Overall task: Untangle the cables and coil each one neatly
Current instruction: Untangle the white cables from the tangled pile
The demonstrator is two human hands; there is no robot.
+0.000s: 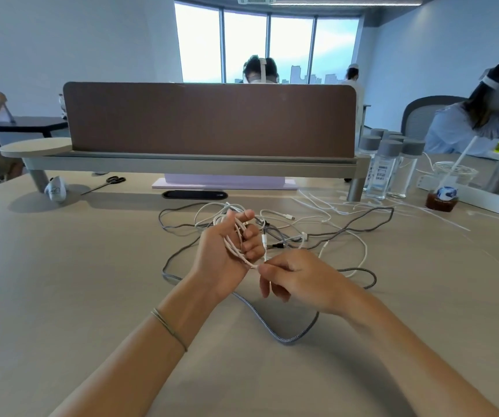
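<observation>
Head view: I sit at a pale wooden table [61, 281], facing a brown divider screen [209, 118] on a grey shelf. Under the shelf lie black scissors [108, 183] and a flat black tray [194, 195]. To the right stand clear bottles with grey caps [388, 164], an iced drink with a straw [444, 188] and a white power strip [483, 200]. My left hand [227, 251] is raised palm-up, fingers curled round several loops of a thin white cable [236, 242]. My right hand [296, 278] pinches the same cable's tail between thumb and forefinger, just beside my left palm. Behind both hands, more white cables lie tangled with a grey braided cable [272, 329], which sweeps across the table under my wrists.
</observation>
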